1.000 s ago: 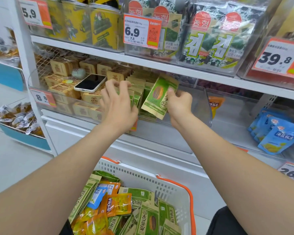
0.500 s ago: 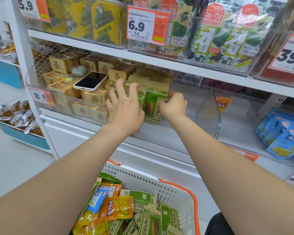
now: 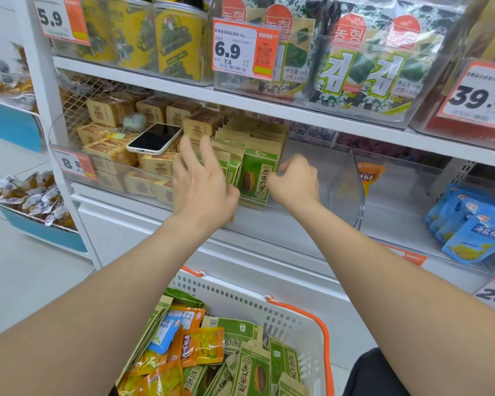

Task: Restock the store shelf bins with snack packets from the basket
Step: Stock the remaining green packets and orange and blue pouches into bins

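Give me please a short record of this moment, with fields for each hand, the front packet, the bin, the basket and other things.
left hand: open, fingers spread, in front of the left part of the packet row
right hand: fingers curled at the right edge of the front green packet; a pinch cannot be confirmed
front green packet: upright, first in the row
clear bin: bare space right of the row
basket: below the shelf, holds mixed packets
phone: lies on the tan boxes

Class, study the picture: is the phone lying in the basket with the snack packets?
No, the phone lies on the brown packets in the shelf bin, above the basket.
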`<state>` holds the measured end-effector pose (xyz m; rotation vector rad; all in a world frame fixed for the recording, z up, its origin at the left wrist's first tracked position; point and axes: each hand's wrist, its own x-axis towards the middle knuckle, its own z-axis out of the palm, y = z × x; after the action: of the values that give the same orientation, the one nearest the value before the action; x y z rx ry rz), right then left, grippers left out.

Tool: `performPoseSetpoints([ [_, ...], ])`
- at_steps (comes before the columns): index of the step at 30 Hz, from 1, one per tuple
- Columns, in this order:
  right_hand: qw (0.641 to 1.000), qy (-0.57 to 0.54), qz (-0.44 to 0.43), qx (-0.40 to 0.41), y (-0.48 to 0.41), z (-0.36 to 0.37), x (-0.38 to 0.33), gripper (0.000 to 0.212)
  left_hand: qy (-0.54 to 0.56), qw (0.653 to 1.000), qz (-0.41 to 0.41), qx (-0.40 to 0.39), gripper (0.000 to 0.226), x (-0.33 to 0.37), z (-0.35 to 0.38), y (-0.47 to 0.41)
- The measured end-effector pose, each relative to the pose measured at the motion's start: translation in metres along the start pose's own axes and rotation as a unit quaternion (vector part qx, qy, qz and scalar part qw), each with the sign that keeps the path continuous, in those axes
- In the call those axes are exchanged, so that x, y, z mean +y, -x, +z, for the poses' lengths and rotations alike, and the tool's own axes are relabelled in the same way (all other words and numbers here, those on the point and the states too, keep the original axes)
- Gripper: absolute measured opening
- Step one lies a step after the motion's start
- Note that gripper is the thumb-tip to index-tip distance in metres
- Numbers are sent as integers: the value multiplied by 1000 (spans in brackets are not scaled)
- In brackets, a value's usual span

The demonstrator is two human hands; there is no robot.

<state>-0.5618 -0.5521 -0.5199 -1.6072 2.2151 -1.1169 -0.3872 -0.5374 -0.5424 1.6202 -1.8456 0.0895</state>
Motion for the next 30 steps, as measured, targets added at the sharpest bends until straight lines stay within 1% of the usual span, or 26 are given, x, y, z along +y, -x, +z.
performPoseSetpoints([
  [2, 992, -1, -122, 27, 10, -1, 0, 12, -26, 999, -44, -11, 101, -4, -4, 6],
  [4, 964, 18, -266, 16, 22, -3, 0, 11, -60, 994, -85, -43, 91, -9, -8, 13],
  [6, 922, 56, -383, -31, 35, -3, -2, 12, -94, 988, -85, -91, 77, -16, -11, 20],
  [8, 894, 88, -426, -108, 47, 3, -4, 13, -99, 982, -54, -153, 69, -22, -13, 25],
  [9, 883, 110, -430, -150, 52, 10, -4, 13, -92, 981, -39, -168, 67, -25, -14, 26],
  [10, 871, 138, -431, -192, 57, 17, -3, 14, -87, 982, -27, -165, 65, -27, -14, 27],
  [13, 824, 217, -411, -325, 69, 41, 2, 16, -45, 991, 9, -123, 62, -34, -14, 28],
  [14, 805, 248, -399, -363, 72, 50, 4, 17, -27, 992, 16, -124, 59, -37, -13, 29],
  [15, 783, 281, -391, -393, 77, 59, 7, 18, -18, 990, 20, -137, 52, -40, -12, 30],
  [16, 761, 314, -386, -416, 80, 69, 10, 19, -25, 985, 20, -168, 45, -43, -10, 31],
  [17, 740, 343, -380, -436, 83, 81, 14, 20, -49, 975, 22, -215, 38, -45, -8, 33],
  [19, 703, 379, -381, -466, 91, 101, 20, 24, -111, 939, 43, -323, 27, -51, -4, 37],
  [21, 674, 394, -392, -486, 99, 119, 29, 30, -165, 887, 63, -426, 28, -59, 4, 40],
  [23, 642, 411, -400, -509, 108, 132, 39, 33, -206, 838, 82, -499, 30, -66, 14, 42],
  [25, 615, 420, -406, -530, 115, 145, 51, 35, -234, 797, 96, -549, 27, -67, 22, 44],
  [26, 607, 421, -400, -543, 119, 151, 58, 37, -239, 785, 97, -564, 31, -67, 25, 44],
  [28, 603, 409, -376, -572, 124, 164, 71, 44, -237, 775, 99, -577, 41, -65, 29, 42],
  [30, 598, 396, -362, -595, 132, 173, 81, 45, -236, 774, 112, -577, 39, -63, 33, 40],
])
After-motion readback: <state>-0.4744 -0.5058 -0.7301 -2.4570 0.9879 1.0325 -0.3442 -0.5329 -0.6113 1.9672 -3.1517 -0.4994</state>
